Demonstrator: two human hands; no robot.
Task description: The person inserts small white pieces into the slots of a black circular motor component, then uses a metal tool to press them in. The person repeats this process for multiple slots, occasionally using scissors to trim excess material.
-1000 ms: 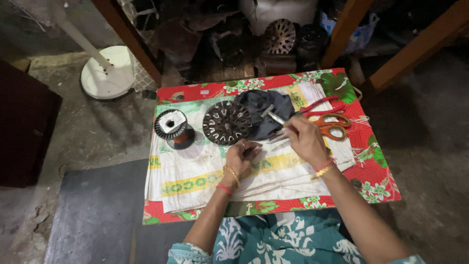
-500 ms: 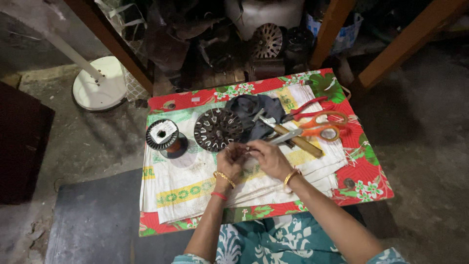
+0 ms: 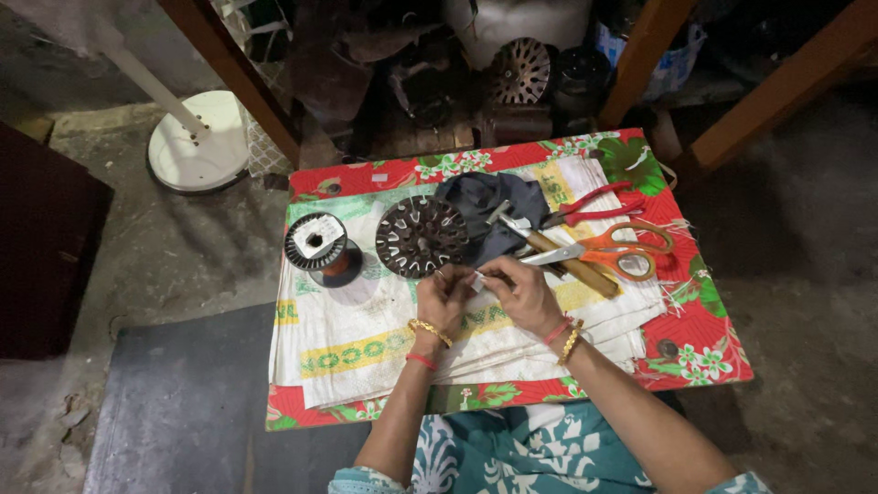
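The left hand and the right hand meet over the middle of the desk. Their fingertips come together on a small white piece. Both grips are pinched almost shut on it, the left from one side and the right from the other. The piece is tiny, pale and thin. It is too small to tell just what it is. It is held a little above the white sack that covers the desk.

Just past the grip, touching distance away, lies a round dark metal disc with slots cut all around its middle. To the left of the grip, well apart, stands a spool of copper-coloured wire with a black rim. Behind the grip lies a dark cloth. To the right of the grip lie a hammer with a wooden handle, orange scissors and red pliers, all close together. The scissors lie across the hammer.

Both wrists wear gold bangles and a red band. Under the sack is a red cloth with green leaves and white flowers. A white round stand sits on the floor far to the left.
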